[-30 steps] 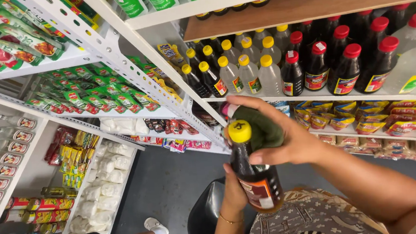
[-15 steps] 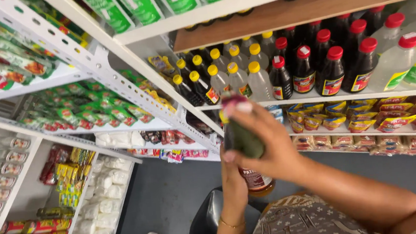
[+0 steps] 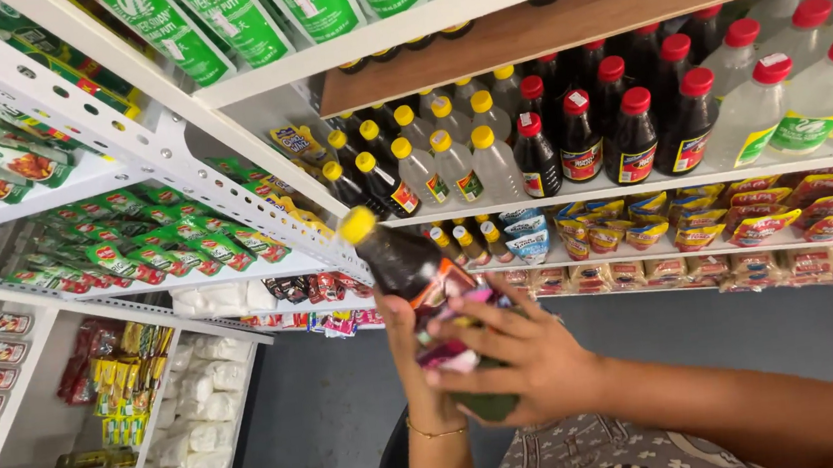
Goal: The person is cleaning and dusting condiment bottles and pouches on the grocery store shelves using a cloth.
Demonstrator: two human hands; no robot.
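Observation:
My left hand (image 3: 404, 337), with a thin bracelet at the wrist, grips a dark sauce bottle (image 3: 402, 262) by its lower body. The bottle has a yellow cap (image 3: 357, 225) and tilts up and to the left. My right hand (image 3: 528, 360) reaches in from the right and presses a pink and dark green cloth (image 3: 454, 353) against the bottle's lower part, which the cloth and fingers hide. Both hands are in front of the shop shelves, at about chest height.
A white shelf (image 3: 633, 188) ahead carries rows of dark and clear bottles with yellow and red caps. Snack packets (image 3: 777, 218) fill the shelf below. Green pouches (image 3: 247, 18) hang above, more packets (image 3: 137, 258) lie on the left shelves, and grey floor (image 3: 322, 413) shows below.
The bottle has gone from upright to tilted left, its yellow cap showing again. My right hand with the cloth has slid from the top down to the lower body.

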